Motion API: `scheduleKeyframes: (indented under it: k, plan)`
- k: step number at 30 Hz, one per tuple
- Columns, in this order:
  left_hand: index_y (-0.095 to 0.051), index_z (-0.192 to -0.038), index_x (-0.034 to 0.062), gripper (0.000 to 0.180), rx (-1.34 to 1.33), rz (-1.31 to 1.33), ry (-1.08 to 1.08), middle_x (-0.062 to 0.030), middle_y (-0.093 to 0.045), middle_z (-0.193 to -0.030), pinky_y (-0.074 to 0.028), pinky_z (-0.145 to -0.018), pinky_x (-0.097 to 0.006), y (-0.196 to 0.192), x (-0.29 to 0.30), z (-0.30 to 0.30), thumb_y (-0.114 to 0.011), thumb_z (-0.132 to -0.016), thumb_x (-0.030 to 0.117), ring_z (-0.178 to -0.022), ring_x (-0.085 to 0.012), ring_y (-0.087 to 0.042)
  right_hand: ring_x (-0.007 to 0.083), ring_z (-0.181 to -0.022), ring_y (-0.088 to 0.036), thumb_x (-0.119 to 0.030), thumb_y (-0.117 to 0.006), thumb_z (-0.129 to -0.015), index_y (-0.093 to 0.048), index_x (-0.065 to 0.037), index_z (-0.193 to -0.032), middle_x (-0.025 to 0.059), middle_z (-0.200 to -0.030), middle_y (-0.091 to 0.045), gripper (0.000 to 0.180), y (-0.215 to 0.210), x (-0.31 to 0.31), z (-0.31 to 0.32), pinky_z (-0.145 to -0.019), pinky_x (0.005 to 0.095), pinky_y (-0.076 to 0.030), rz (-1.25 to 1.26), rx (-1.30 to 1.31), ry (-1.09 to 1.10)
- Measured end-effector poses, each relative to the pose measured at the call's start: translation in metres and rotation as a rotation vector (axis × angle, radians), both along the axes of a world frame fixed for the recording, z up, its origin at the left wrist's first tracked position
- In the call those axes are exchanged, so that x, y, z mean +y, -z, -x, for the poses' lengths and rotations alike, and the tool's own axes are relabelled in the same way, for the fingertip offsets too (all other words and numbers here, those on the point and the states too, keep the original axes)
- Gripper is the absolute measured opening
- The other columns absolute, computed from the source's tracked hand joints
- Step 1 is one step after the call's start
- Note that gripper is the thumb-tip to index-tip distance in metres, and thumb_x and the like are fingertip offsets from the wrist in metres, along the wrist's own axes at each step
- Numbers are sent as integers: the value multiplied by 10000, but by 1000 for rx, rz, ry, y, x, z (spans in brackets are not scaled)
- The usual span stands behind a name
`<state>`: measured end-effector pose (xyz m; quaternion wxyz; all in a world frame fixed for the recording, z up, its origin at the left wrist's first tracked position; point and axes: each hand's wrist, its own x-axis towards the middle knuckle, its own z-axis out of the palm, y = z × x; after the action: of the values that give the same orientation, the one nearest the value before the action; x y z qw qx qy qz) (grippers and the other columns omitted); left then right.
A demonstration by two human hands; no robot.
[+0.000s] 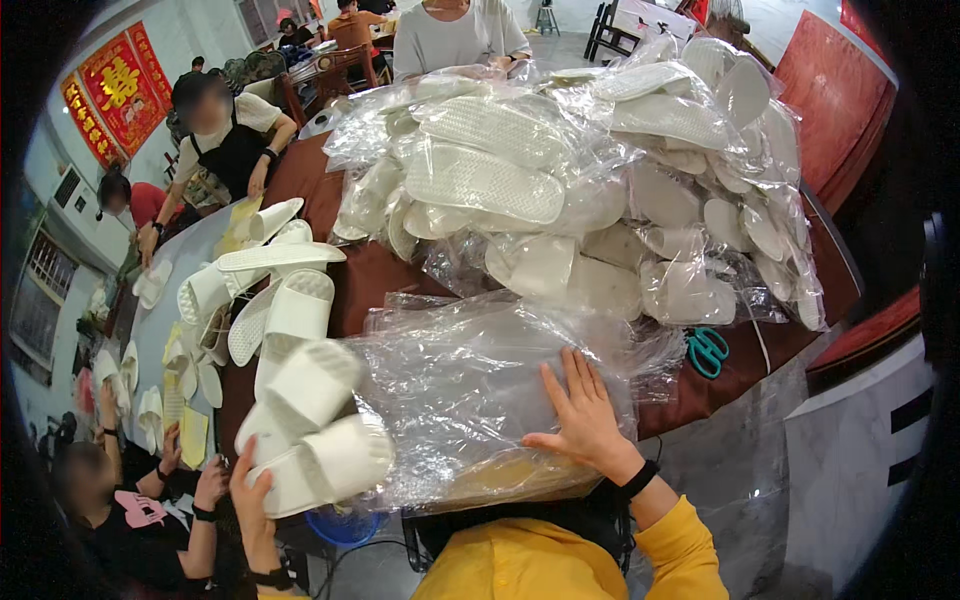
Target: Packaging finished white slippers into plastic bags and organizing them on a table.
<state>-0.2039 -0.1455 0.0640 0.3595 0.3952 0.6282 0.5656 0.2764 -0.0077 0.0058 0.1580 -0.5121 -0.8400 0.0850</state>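
At the left of the table's near edge, my left hand (252, 500) grips a pair of white slippers (325, 462) by one end, tilted above the tabletop. Another white slipper (318, 375) lies right behind the pair, slightly blurred. My right hand (580, 418) rests flat with fingers spread on a stack of clear plastic bags (460, 360) in front of me. Behind the stack rises a large heap of bagged white slippers (500, 180). More loose slippers (295, 305) are piled left of the bags.
Teal-handled scissors (708, 352) lie right of the bags on the brown table cover (690, 400). A blue bin (343, 525) stands below the near edge. Co-workers handle slippers along a light table (170, 310) at the left. Another person (455, 40) is behind the heap.
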Motion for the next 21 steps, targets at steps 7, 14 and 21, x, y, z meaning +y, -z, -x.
scheduleKeyframes:
  k: [7,14,21]
  plan:
    - [-293,-1484,2,706,-86,-378,-336,-217,-384,-1469,-415,-1056,-462,15,-89,72,-532,-923,358,-1287,-356,-470,463,-1423,-172,-712,-619,-735,-311,-32,-1478,331,-1515,-198,1054,1,0,-2,-1158,525,-141,-7,16,-2]
    - [-191,-1524,54,719,-292,-262,-64,-172,-231,-1555,-347,-1102,-419,-88,-15,-212,-562,-923,192,-1378,-320,-344,449,-1444,-130,-751,-569,-751,-266,-38,-1499,329,-1531,-158,1077,22,1,-3,-1167,528,-117,-41,6,4]
    - [-157,-1540,85,664,-578,187,242,-154,-315,-1505,-325,-1103,-406,40,-6,-253,-455,-953,8,-1337,-297,-394,458,-1439,-135,-529,-595,-811,-355,-3,-1442,325,-1538,-128,856,18,3,-1,-1172,515,-121,17,43,-21]
